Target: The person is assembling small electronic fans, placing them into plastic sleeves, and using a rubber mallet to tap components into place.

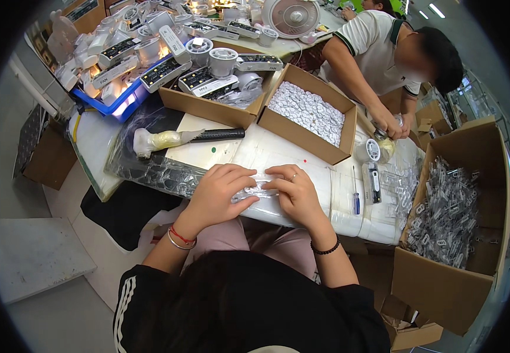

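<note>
At the table's near edge, my left hand [222,191] and my right hand [295,193] face each other around a clear plastic piece [258,187]. The fingertips of both hands pinch its two ends, and they partly cover it, so its full shape is hidden. Beyond my left hand lies a mallet [167,140] with a wrapped, yellowish-white head and a black handle. To the right of my right hand are a blue-handled screwdriver [356,197] and a white-and-black device module [371,182].
A cardboard box of small white round parts [311,112] stands ahead. Assembled white units fill another box [208,109] and a blue crate [108,109]. A deep carton [443,288] at right holds clear plastic clips. Across the table, a co-worker [384,56] handles a part.
</note>
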Available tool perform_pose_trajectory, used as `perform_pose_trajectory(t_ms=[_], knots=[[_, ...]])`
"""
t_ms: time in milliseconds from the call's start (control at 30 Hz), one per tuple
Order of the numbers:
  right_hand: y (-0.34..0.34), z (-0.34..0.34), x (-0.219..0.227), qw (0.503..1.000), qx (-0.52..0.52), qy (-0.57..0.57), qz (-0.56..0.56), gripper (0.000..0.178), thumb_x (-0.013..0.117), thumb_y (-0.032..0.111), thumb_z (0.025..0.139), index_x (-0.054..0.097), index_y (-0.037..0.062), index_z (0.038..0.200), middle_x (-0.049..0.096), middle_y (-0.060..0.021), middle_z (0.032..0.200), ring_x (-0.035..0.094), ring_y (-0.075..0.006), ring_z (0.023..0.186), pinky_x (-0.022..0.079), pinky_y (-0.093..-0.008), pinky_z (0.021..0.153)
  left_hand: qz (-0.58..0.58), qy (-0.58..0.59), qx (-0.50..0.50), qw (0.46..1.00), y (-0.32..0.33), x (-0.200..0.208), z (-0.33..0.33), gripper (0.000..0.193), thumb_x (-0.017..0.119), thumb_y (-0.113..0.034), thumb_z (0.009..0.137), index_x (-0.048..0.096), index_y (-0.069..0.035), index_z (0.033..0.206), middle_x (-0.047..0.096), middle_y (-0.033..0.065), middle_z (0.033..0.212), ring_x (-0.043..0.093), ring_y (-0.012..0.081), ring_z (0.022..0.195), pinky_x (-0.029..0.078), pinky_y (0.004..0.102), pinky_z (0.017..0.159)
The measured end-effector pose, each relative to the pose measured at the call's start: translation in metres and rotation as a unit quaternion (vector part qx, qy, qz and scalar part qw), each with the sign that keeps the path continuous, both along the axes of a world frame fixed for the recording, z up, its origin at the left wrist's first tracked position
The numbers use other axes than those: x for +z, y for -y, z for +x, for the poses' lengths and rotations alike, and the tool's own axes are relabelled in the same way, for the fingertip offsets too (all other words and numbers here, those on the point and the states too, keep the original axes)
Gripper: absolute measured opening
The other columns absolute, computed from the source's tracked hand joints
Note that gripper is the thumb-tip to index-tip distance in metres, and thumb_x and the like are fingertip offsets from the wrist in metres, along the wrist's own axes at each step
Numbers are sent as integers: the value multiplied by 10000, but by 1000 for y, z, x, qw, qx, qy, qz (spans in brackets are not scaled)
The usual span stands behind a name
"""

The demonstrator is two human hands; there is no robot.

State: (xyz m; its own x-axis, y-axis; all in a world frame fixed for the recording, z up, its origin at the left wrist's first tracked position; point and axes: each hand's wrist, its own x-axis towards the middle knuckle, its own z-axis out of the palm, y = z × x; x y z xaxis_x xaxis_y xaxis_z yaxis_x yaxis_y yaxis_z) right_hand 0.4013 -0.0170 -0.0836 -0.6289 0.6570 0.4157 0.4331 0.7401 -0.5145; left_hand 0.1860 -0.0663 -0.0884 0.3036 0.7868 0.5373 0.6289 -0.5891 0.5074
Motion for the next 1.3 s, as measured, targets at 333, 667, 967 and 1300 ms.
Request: perform_pose_trajectory(t_ms=[333, 667, 967, 1300], knots=[[1, -1, -7, 983, -29, -112, -142, 198, 544, -44, 756, 675, 52, 869, 642, -82, 1109, 562, -273, 1017, 424, -365, 914, -6, 17, -3, 1000, -3, -3, -3, 230, 761, -266, 739, 672, -92, 859, 694, 42, 1063, 614, 205, 987, 448, 338, 851], [-3, -5, -10, 999, 23, -7, 30, 223, 557, -40, 689, 670, 80, 838, 640, -75, 1069, 566, -275, 956, 437, -373, 852, 49, 3, -10, 999, -1, -6, -3, 199, 772, -227, 731, 691, -91, 852, 692, 55, 1070, 620, 216, 969, 470, 338, 839], [-11, -23, 10, 990, 12, -102, -95, 192, 528, -16, 815, 677, 39, 923, 643, -98, 1013, 577, -260, 986, 444, -353, 886, 84, 0, -16, 996, 3, -16, -11, 174, 737, -244, 759, 704, -104, 858, 683, 43, 1044, 609, 221, 944, 488, 345, 819], [-110, -85, 83, 986, -94, -30, 136, 277, 572, 55, 805, 636, 46, 1075, 640, -156, 1057, 592, -326, 1009, 464, -381, 907, 57, -3, 116, 992, 16, -10, -100, 168, 721, -188, 768, 679, -81, 890, 678, 74, 1082, 593, 257, 1019, 461, 374, 856]])
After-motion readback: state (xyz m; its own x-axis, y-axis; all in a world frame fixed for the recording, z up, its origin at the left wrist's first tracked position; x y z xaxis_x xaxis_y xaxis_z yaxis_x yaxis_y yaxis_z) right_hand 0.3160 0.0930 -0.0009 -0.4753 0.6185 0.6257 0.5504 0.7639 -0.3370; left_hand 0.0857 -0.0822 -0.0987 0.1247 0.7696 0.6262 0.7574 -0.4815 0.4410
